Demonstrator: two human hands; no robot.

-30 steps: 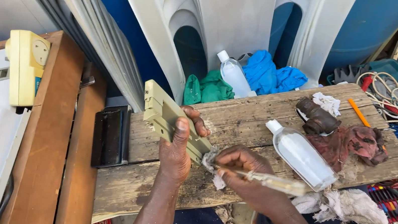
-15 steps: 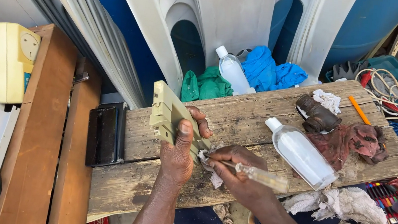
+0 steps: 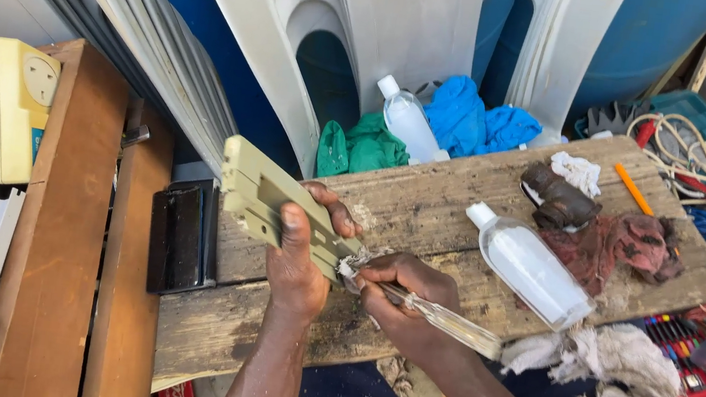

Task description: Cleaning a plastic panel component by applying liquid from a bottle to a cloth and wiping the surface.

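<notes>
Beige flat plastic cover plate, clamped in the left hand, slanted up-left; right hand gripped a clear-handled screwdriver at its lower end.

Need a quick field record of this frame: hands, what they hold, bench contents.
left hand: grips a beige plastic panel, tilted up off the bench
right hand: holds a clear-handled tool with a bit of white cloth at its tip, pressed against the panel's lower end
surface: worn wooden plank
on plank: clear bottle lying on its side, red rag, orange pencil
left of plank: black box, yellow plug adapter
behind: second bottle, blue cloth, green cloth
</notes>
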